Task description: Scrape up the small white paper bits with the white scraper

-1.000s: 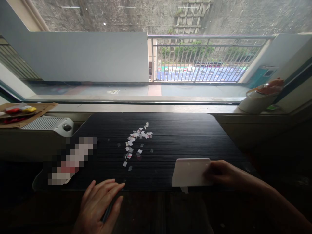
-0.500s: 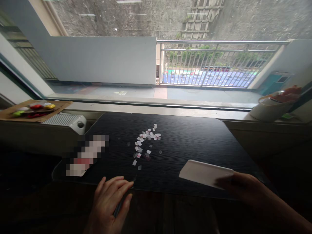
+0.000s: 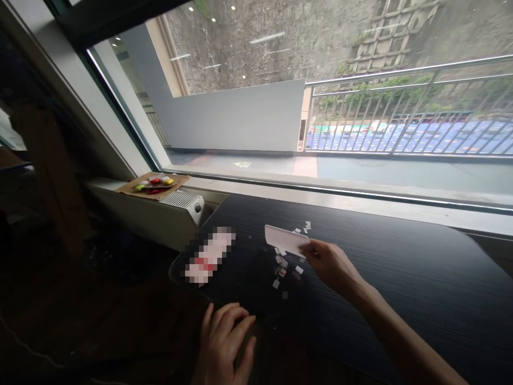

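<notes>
My right hand [image 3: 326, 262] grips one end of a thin, pale, flat piece with a rounded corner [image 3: 284, 239], like a card or a phone case; its exact kind is unclear. It is over the loose scatter of small white square bits [image 3: 282, 263] on the black table [image 3: 372, 262] and hides some of them. At the table's near edge is my left hand [image 3: 226, 339], open, fingers slightly bent and thumb apart, with nothing seen in it.
A blurred-out pale and red item [image 3: 210, 256] lies on the table's left side. Beyond that corner are a white radiator [image 3: 184, 206] and brown cardboard [image 3: 124, 187] bearing colourful small things. A large window [image 3: 240, 123] stands behind the table.
My right hand has carried the pale flat piece leftward and away from me, onto the scattered bits. My left hand stays near the table's edge. The view has turned left.
</notes>
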